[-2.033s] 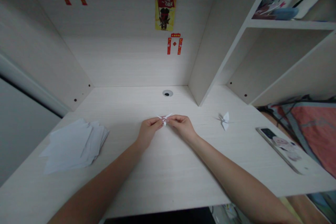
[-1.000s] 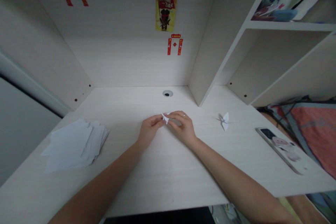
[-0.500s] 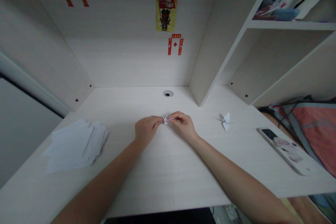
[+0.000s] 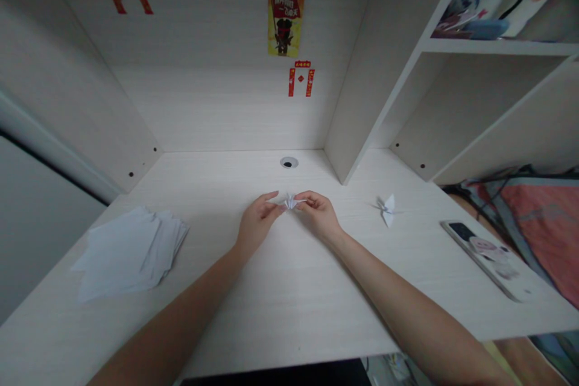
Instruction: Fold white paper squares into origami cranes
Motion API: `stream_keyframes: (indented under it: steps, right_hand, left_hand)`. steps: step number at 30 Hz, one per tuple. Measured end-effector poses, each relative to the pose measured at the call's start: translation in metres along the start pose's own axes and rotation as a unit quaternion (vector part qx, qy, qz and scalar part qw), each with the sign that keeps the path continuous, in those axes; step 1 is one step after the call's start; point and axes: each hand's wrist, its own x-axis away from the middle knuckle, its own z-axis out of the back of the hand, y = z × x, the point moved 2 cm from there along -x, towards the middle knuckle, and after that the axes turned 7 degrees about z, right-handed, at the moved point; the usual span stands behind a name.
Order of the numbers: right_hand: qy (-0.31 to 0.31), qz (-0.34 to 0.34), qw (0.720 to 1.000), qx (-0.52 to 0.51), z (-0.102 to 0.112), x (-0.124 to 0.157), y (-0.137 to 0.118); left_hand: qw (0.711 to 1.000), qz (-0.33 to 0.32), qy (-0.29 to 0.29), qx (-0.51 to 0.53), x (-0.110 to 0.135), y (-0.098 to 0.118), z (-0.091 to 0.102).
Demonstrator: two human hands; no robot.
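A small folded white paper crane (image 4: pixel 291 201) is between my hands over the middle of the desk. My right hand (image 4: pixel 319 211) pinches its right side between thumb and index finger, with a thin white point of paper lying along the fingers. My left hand (image 4: pixel 259 220) is at the crane's left point, thumb close against it and index finger lifted away. Whether the left thumb touches the paper is hard to make out. Another white paper crane (image 4: pixel 388 210), wings spread, rests on the desk right of my right hand.
A loose pile of white paper sheets (image 4: pixel 122 253) lies on the left of the desk. At the right is a phone (image 4: pixel 491 262) lying face down, with a red and grey cloth item (image 4: pixel 529 211) beyond it. An upright panel (image 4: pixel 362 72) and a cable hole (image 4: pixel 289 162) are at the back.
My left index finger has lifted off the crane, parting from the thumb. The crane has shifted slightly right and shows more fanned folds. My right hand keeps its pinch.
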Motion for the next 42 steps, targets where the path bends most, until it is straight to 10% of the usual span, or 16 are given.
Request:
stream_keyframes:
  steps: [14, 29, 42]
  right_hand:
    - [0.013, -0.050, 0.997, -0.054, 0.000, -0.001, 0.001]
    - [-0.118, -0.040, 0.990, -0.061, -0.003, 0.002, 0.005]
    - [0.008, 0.116, 0.982, 0.146, 0.010, -0.005, -0.018]
  left_hand:
    - [0.998, -0.008, -0.038, 0.040, 0.016, 0.001, -0.013]
    - [0.975, 0.025, -0.130, 0.178, 0.009, 0.000, -0.016]
    - [0.980, -0.113, 0.022, -0.164, 0.007, -0.004, 0.003]
